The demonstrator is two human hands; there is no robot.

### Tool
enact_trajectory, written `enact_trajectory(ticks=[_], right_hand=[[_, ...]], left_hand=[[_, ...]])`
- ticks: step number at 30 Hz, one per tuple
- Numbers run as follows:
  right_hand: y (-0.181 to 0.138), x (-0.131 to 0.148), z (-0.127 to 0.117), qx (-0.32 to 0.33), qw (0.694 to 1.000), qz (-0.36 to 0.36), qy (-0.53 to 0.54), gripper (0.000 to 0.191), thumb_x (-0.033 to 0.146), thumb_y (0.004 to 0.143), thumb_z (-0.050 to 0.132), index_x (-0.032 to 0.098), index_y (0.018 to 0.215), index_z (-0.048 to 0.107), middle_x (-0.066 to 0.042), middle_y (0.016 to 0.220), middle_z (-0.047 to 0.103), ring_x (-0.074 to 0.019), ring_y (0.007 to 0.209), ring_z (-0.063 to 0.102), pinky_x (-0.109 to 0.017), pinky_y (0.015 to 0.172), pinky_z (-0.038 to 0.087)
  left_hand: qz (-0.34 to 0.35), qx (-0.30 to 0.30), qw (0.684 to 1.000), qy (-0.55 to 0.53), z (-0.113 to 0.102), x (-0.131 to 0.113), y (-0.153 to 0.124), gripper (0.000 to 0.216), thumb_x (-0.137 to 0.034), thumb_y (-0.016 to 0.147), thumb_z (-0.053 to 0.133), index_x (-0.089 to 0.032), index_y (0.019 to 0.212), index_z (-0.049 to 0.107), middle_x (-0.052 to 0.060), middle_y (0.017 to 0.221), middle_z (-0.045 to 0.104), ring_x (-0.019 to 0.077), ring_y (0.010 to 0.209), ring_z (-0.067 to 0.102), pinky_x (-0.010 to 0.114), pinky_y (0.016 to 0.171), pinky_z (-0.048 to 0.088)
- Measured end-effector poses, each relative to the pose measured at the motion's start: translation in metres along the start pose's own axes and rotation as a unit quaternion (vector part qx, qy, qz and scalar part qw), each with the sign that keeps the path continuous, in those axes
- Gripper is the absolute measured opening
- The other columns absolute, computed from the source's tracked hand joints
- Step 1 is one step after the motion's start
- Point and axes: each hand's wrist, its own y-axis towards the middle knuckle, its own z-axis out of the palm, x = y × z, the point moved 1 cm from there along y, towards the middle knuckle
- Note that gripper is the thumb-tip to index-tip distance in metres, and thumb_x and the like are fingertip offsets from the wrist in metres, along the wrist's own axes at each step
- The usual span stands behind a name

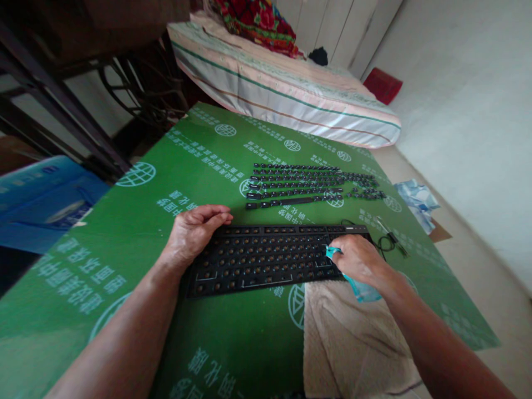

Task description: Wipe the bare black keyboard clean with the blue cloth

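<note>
Nearest is a beige towel (353, 338) on the green board (137, 266), and just past it lies a black keyboard (266, 257) with all its keys taken off. The left hand (195, 230) rests on the keyboard's left end with fingers pressed together and bent, while the right hand (357, 257) is closed around a blue brush (353, 277) touching the right end. Farther back the keycaps (307, 185) sit in rows, a black cable (388, 241) lies to the right, and a bed (282, 88) stands beyond.
</note>
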Motion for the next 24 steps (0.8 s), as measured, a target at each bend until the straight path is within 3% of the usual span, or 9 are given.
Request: enact_trajectory(ticks=[5, 10, 14, 16, 21, 24], right_hand=[[-0.011, -0.005, 0.005, 0.014, 0.999, -0.018, 0.041, 0.025, 0.015, 0.076, 0.050, 0.022, 0.077, 0.074, -0.005, 0.076, 0.074, -0.0174, 0.072, 0.066, -0.023, 0.062, 0.037], [-0.012, -0.004, 0.004, -0.015, 0.999, -0.002, 0.034, 0.024, 0.016, 0.076, 0.049, 0.021, 0.071, 0.071, -0.005, 0.072, 0.072, -0.0164, 0.067, 0.063, -0.024, 0.059, 0.035], [-0.014, -0.005, 0.004, 0.020, 0.999, -0.018, 0.040, 0.023, 0.014, 0.074, 0.050, 0.021, 0.067, 0.071, -0.003, 0.065, 0.069, -0.0145, 0.059, 0.060, -0.023, 0.057, 0.034], [-0.011, -0.008, 0.004, 0.011, 0.999, -0.015, 0.048, 0.023, 0.016, 0.076, 0.050, 0.022, 0.071, 0.072, -0.002, 0.068, 0.071, -0.0150, 0.063, 0.062, -0.022, 0.059, 0.037], [0.004, -0.006, 0.001, -0.084, 0.995, 0.014, 0.046, 0.032, 0.021, 0.083, 0.049, 0.021, 0.107, 0.070, -0.006, 0.107, 0.071, -0.0181, 0.097, 0.064, -0.023, 0.080, 0.043], [0.007, -0.001, -0.001, -0.063, 0.998, 0.023, 0.010, 0.031, 0.020, 0.082, 0.048, 0.021, 0.103, 0.072, -0.007, 0.104, 0.072, -0.0194, 0.097, 0.065, -0.025, 0.081, 0.043]], left_hand=[[0.005, -0.003, 1.000, 0.003, 0.000, -0.001, -0.001, 0.031, -0.044, 0.064, 0.070, -0.023, 0.087, 0.070, 0.002, 0.078, 0.073, 0.0185, 0.078, 0.067, 0.031, 0.081, 0.051], [0.006, -0.007, 1.000, 0.000, 0.000, -0.001, -0.001, 0.030, -0.043, 0.064, 0.069, -0.023, 0.086, 0.070, 0.001, 0.077, 0.073, 0.0178, 0.077, 0.067, 0.030, 0.081, 0.051], [0.014, -0.003, 1.000, 0.007, 0.000, -0.001, 0.000, 0.028, -0.043, 0.065, 0.068, -0.024, 0.085, 0.070, 0.000, 0.076, 0.073, 0.0173, 0.077, 0.068, 0.029, 0.080, 0.051], [0.013, -0.002, 1.000, 0.008, -0.001, -0.001, 0.000, 0.028, -0.043, 0.065, 0.069, -0.023, 0.086, 0.070, 0.001, 0.077, 0.074, 0.0171, 0.077, 0.067, 0.028, 0.080, 0.051], [0.009, -0.003, 1.000, 0.005, -0.001, -0.001, 0.000, 0.030, -0.044, 0.064, 0.069, -0.023, 0.085, 0.070, 0.001, 0.077, 0.073, 0.0181, 0.077, 0.067, 0.030, 0.080, 0.051], [0.009, -0.003, 1.000, 0.000, 0.000, -0.001, -0.001, 0.030, -0.044, 0.064, 0.069, -0.023, 0.085, 0.070, 0.001, 0.077, 0.073, 0.0186, 0.077, 0.067, 0.030, 0.080, 0.051]])
